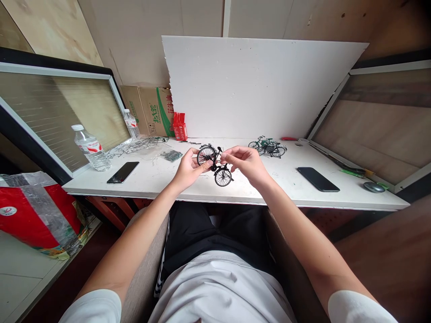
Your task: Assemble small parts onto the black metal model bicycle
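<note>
On the left, we see our left hand (190, 169) with thumb and fingers pinching the model bicycle (209, 158) near its upper wheel, held tilted over the counter (182, 186) between both hands. We judge it light and stiff, its thin spokes fragile; the frame's middle looks the safest hold. The right hand (247, 162) has its fingers drawn together at the handlebar end; what they pinch, we cannot tell.

Counting rightward: two water bottles (91, 147), one phone (123, 172), one cardboard box (146, 107), one red box (179, 127), at least two more bicycles (267, 147), overlapping, and a second phone (318, 179).
</note>
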Demonstrator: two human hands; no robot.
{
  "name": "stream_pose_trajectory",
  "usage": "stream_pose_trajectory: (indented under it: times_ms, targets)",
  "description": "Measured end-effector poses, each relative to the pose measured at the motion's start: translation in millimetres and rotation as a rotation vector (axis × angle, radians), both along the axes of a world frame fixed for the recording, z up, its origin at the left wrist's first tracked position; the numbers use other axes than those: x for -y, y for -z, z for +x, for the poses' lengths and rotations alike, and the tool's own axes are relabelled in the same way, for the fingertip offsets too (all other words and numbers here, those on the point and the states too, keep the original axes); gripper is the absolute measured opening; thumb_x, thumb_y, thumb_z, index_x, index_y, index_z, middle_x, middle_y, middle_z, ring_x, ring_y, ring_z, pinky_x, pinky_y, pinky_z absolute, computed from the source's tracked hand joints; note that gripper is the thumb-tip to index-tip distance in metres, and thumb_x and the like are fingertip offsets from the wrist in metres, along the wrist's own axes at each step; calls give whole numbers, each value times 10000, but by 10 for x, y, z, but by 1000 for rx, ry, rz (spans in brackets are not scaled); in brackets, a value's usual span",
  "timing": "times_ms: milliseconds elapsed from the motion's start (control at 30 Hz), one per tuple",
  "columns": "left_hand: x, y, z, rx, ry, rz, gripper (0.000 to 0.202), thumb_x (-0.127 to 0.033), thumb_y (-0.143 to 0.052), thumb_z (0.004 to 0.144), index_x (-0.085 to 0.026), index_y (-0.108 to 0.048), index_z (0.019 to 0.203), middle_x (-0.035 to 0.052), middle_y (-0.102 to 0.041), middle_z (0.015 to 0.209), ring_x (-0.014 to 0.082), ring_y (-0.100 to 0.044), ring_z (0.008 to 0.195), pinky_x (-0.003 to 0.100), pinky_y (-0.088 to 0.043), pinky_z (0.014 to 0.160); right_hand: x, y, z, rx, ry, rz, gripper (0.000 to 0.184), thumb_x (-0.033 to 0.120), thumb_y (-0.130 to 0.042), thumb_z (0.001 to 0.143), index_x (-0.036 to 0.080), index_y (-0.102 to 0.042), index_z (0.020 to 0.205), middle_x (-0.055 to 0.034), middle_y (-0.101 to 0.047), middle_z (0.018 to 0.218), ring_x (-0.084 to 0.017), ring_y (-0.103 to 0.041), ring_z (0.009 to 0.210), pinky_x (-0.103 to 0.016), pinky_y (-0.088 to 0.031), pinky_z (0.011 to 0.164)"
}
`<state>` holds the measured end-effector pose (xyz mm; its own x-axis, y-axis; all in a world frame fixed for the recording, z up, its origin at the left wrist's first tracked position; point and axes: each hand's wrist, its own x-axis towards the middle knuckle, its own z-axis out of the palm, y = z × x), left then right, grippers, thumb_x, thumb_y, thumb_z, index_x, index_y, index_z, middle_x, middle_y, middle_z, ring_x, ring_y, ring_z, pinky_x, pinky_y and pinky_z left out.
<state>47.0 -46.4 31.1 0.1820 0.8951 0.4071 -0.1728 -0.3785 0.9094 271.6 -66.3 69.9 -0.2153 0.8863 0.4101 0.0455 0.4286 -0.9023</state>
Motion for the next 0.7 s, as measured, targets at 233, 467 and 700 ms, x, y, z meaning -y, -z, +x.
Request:
stream_pose_trajectory:
  times_ms: [233,467,700]
  targets:
    - [-3,15,-1,9,12,0,631,-498,-984,764,-221,-512,1077,76,-816,1075,259,-827,1043,464,-700,954,-33,-24,40,-35,100,20,497,696,-899,779,220,-821,898,-82,-780,924,-212,-700,856,-303,-510,582]
    - [24,9,3,10,23,-2,608,-480,-975,783,-215,-514,1077,87,-818,1088,259,-826,1044,463,-690,963,-28,-36,51,-59,94,-15,482,675,-919,769,219,-811,879,-63,-739,851,-180,-641,770,-298,-466,561]
    - [74,-11,34,-40,-12,18,622,-495,-997,746,-212,-525,1037,58,-820,1000,236,-819,946,416,-681,918,17,22,-80,-42,38,-113,517,654,-943,729,186,-797,891,-31,-713,814,-99,-495,630,-273,-349,529]
